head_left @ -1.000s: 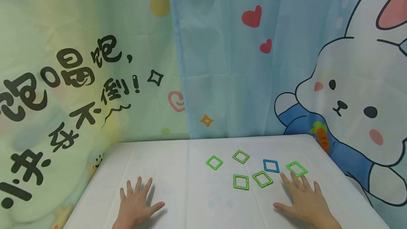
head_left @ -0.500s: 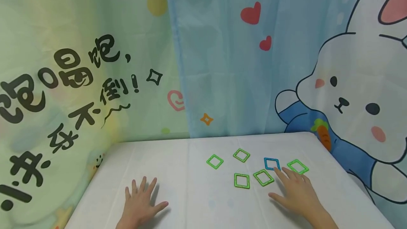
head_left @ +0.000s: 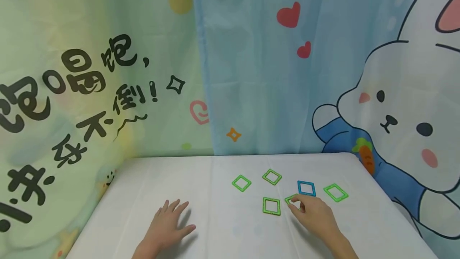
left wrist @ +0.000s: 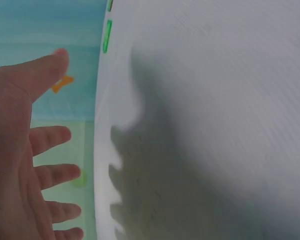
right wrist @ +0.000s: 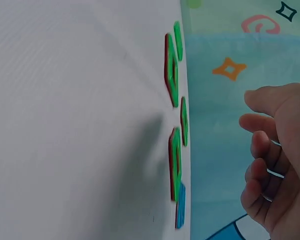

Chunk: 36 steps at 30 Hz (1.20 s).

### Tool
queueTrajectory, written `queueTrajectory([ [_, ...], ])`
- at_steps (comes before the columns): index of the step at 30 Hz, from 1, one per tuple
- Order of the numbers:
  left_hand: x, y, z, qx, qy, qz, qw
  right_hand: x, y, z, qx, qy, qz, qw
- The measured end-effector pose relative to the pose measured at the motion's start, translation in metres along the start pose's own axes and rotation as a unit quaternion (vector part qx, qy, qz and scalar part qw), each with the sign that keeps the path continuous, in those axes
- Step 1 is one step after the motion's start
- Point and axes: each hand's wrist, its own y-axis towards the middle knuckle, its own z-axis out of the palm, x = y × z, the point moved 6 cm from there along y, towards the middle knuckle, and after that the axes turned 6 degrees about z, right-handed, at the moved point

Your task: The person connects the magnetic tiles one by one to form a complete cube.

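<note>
My right hand (head_left: 317, 216) hovers over the front-right green square frame (head_left: 289, 198), covering part of it in the head view. Thumb and forefinger come near each other there, the other fingers loosely curled. In the right wrist view that hand (right wrist: 286, 155) holds nothing, and the frame lies flat on the table. Just beyond the knuckles sits a blue square frame (head_left: 306, 182). Left of the hand is another green square frame (head_left: 264, 206). My left hand (head_left: 166, 226) is spread above the table at the left, fingers relaxed, its shadow below.
Two more green frames lie farther back, one at left (head_left: 236, 179) and one at centre (head_left: 276, 173); another (head_left: 330, 195) lies at the right. A white cloth covers the table (head_left: 223, 235). Printed curtains (head_left: 251, 91) hang behind it.
My right hand has moved left from beside the blue frame to over the front-right green frame, its fingers curling in. My left hand has shifted slightly right.
</note>
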Motion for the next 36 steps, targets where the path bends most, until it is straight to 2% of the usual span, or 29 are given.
queueTrajectory([
  [6,-0.015,0.014,-0.003,-0.034,-0.026,0.052,0.9978,0.014,0.009,0.008,0.000,0.033,0.000,0.9995],
  [13,-0.027,0.036,0.006,-0.062,-0.059,0.063,0.9944,0.030,0.010,0.017,0.014,0.045,0.003,0.9989],
  [20,-0.035,0.058,0.021,-0.069,-0.093,0.036,0.9926,0.045,0.012,0.026,0.010,0.055,-0.010,0.9984],
  [26,-0.050,0.078,0.030,-0.082,-0.122,0.023,0.9889,0.055,0.019,0.029,0.022,0.061,-0.012,0.9978],
  [36,-0.059,0.107,0.047,-0.068,-0.150,-0.004,0.9863,0.071,0.014,0.042,0.045,0.084,-0.040,0.9946],
])
